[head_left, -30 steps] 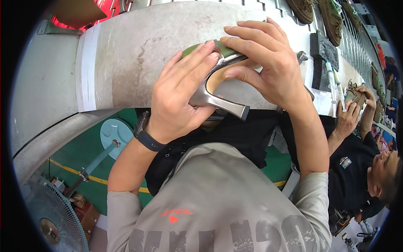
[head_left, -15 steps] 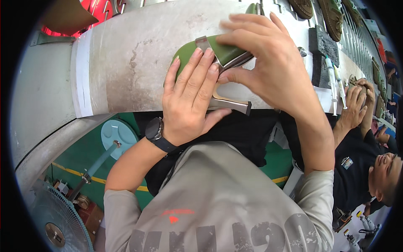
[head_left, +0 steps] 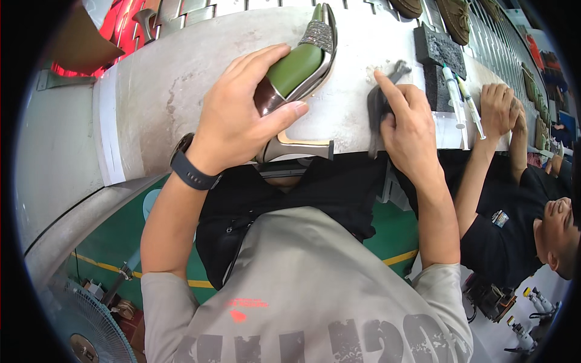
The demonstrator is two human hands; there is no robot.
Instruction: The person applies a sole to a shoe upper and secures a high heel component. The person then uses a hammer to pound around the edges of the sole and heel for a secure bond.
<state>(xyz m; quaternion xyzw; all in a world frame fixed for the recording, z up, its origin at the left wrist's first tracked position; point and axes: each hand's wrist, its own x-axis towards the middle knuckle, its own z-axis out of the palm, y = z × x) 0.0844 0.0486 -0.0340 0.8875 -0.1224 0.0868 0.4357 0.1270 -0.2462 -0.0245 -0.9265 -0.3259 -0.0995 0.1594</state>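
On the workbench (head_left: 175,97) lies a green high-heeled shoe (head_left: 296,68) with a glittery band (head_left: 318,36) near its far end. My left hand (head_left: 233,112) is wrapped round the shoe's near part, thumb on one side and fingers on the other. A shiny metallic heel (head_left: 299,149) with a dark tip juts out below that thumb, close to the bench's front edge. Where it joins the shoe is hidden by the hand. To the right, my right hand (head_left: 408,124) curls over a dark hand tool (head_left: 375,112) with a metal head; its exact kind cannot be made out.
Dark rough blocks (head_left: 439,48) and two syringes (head_left: 457,100) lie right of my right hand. Farther right, a co-worker's hands (head_left: 501,109) rest at the bench. Brown shoes (head_left: 452,21) stand along the metal slats at the back. A fan (head_left: 85,327) stands at lower left.
My right hand has left the shoe and moved right to the dark tool. My left hand has shifted from lying flat across the shoe to gripping its near part. The shoe has turned, its far end pointing more away.
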